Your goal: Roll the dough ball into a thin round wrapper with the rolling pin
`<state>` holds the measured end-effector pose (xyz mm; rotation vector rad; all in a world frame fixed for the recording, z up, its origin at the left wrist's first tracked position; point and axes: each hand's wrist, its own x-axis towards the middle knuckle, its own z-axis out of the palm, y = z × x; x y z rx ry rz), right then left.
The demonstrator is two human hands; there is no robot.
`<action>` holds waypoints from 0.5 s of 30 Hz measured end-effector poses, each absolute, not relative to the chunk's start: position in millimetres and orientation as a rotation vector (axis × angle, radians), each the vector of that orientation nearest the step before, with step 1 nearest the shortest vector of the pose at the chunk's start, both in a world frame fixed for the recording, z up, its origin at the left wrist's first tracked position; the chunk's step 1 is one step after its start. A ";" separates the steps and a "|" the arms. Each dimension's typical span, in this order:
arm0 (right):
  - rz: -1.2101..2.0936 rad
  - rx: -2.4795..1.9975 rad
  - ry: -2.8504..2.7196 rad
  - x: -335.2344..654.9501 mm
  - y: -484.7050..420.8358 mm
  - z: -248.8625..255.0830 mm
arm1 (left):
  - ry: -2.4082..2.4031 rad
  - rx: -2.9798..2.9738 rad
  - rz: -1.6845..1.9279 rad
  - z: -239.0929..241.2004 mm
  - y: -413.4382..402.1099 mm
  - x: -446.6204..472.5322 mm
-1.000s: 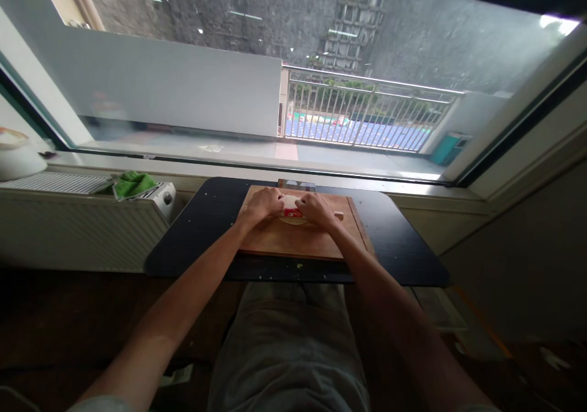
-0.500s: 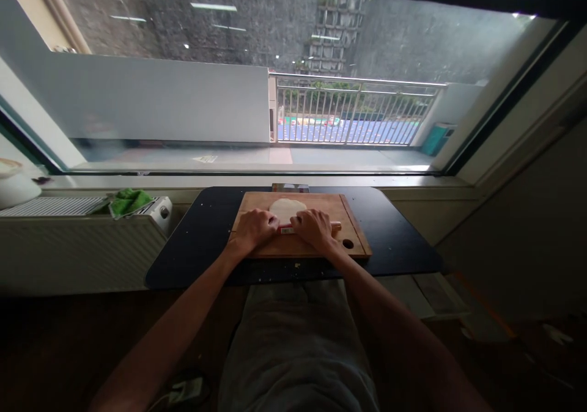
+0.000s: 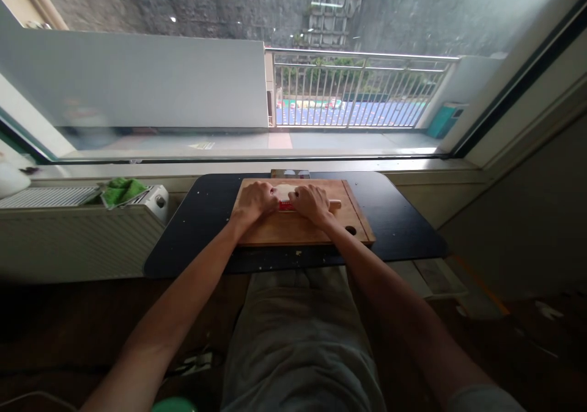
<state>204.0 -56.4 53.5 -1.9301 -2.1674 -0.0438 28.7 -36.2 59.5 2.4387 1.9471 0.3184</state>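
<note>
A wooden cutting board [image 3: 293,231] lies on a small black table [image 3: 202,228] under the window. On the board sits a flat pale piece of dough [image 3: 284,189]. Across it lies a rolling pin [image 3: 337,203] with a red label at its middle. My left hand [image 3: 254,201] presses on the pin's left part with curled fingers. My right hand [image 3: 312,203] presses on its right part the same way. The pin's wooden end sticks out past my right hand.
A white radiator [image 3: 68,228] stands left of the table with a green cloth [image 3: 121,190] on top. A small object [image 3: 290,173] rests on the table's far edge. Crumbs dot the table's near edge. A large window lies ahead, a wall to the right.
Both hands rolled the pin toward me off the dough, then pushed it away again onto the dough. The camera view shifted slightly.
</note>
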 end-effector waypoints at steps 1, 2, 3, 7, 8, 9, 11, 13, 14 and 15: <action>-0.046 -1.922 -2.165 204.1 -52.0 53.4 | 1.952 2.436 0.309 60.8 -31.2 30.0; -0.048 -1.911 -2.163 204.4 -47.6 53.3 | 1.960 2.433 0.298 62.0 -26.6 31.3; -0.048 -1.902 -2.161 204.6 -43.5 53.3 | 1.972 2.427 0.282 63.3 -22.4 32.6; -0.024 -1.907 -2.165 206.0 -33.9 53.2 | 1.984 2.399 0.197 67.0 -13.2 35.7; -0.026 -1.905 -2.168 206.3 -33.9 52.8 | 1.969 2.392 0.176 67.1 -13.5 35.8; -0.035 -1.898 -2.170 206.7 -34.9 52.2 | 1.949 2.388 0.158 66.8 -15.0 35.7; -0.067 -1.881 -2.174 207.5 -39.1 50.5 | 1.920 2.391 0.130 65.4 -21.4 35.0; -0.092 -1.875 -2.181 208.4 -44.7 49.0 | 1.926 2.408 0.124 63.4 -31.0 34.2; -0.099 -1.872 -2.186 208.8 -47.5 48.6 | 1.941 2.419 0.137 62.4 -36.4 33.9; -0.104 -1.870 -2.192 209.2 -50.4 48.5 | 1.941 2.436 0.157 61.7 -41.8 33.7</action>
